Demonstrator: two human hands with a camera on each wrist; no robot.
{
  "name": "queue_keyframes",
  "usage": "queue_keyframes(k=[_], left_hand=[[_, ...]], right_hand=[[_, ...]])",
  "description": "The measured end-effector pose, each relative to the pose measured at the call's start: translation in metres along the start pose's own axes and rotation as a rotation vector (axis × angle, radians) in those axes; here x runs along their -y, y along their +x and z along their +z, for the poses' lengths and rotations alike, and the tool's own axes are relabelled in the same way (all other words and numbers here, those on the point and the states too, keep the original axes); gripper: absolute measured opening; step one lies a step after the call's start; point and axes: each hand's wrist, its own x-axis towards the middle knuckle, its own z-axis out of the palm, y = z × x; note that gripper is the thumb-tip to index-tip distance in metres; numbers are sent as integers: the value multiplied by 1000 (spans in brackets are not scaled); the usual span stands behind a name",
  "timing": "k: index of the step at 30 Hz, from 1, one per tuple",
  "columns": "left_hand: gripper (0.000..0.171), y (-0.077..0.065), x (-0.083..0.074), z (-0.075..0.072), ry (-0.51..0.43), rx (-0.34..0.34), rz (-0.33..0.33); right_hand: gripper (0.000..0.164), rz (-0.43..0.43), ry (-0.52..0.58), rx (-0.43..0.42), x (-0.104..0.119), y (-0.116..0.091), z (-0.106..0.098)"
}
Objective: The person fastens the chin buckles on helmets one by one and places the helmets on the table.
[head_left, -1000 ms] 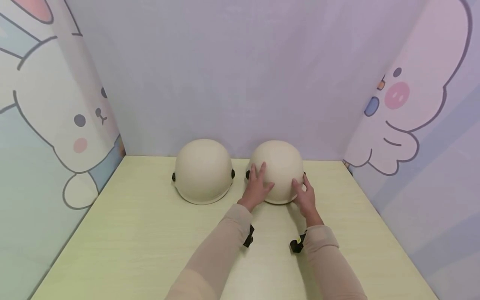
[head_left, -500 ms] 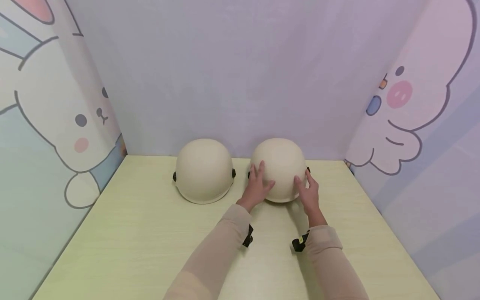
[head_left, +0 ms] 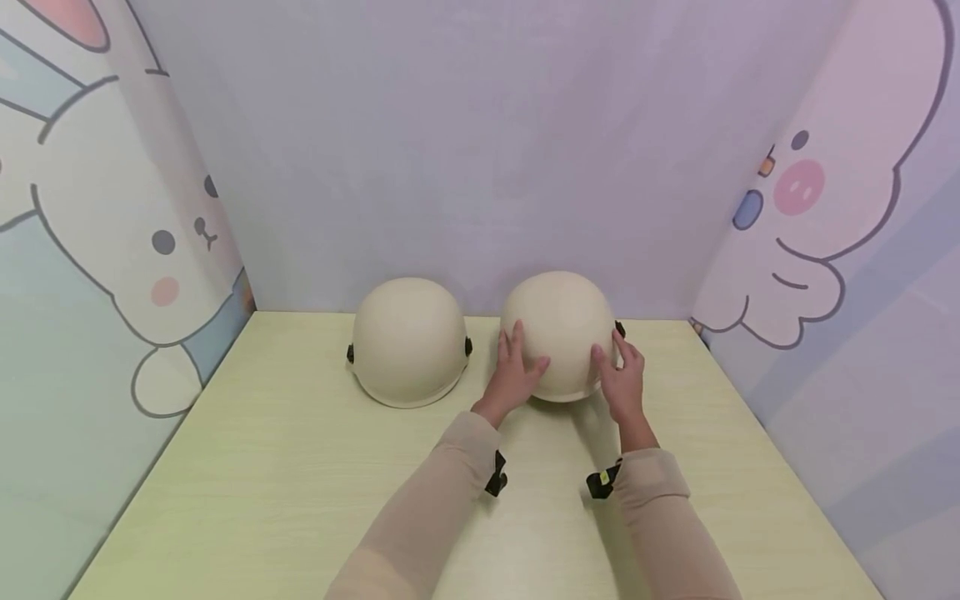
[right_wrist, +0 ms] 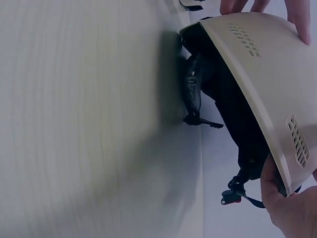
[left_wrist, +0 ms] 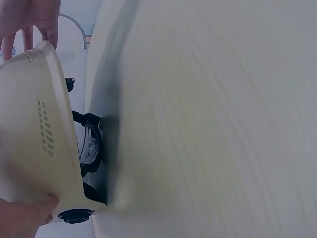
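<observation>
Between the two hands, a helmet (head_left: 564,321) hangs tilted, its right side raised from the table (head_left: 300,467), a buckle (right_wrist: 230,198) dangling below. On its left side the left hand (head_left: 512,377) presses with spread fingers; the right hand (head_left: 622,383) pinches its opposite edge. Left of both hands, another helmet (head_left: 409,342) sits upright.

In the head view, the left hand (head_left: 512,382) partly hides the helmet (head_left: 562,312) at centre right; desk (head_left: 285,500) and sleeves (head_left: 423,512) are cut at the bottom edge. The right wrist view's lower right crops the right hand (right_wrist: 294,210).
</observation>
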Motion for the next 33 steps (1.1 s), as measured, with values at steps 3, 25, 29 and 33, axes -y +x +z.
queue_keyframes(k=[3,25,29,33], left_hand=[[87,-2,-1,0,-15,-4,-11],[89,-12,-5,3,-186,-62,-7],[88,-16,-6,4,-220,-73,-21],[87,-18,-8,6,-241,-100,-26]], right_hand=[[68,-16,-2,0,4,-1,0],[65,-118,-170,-4,45,-6,-7],[64,-142,-192,-4,50,-7,-7],[63,-162,-206,-3,52,-7,-7]])
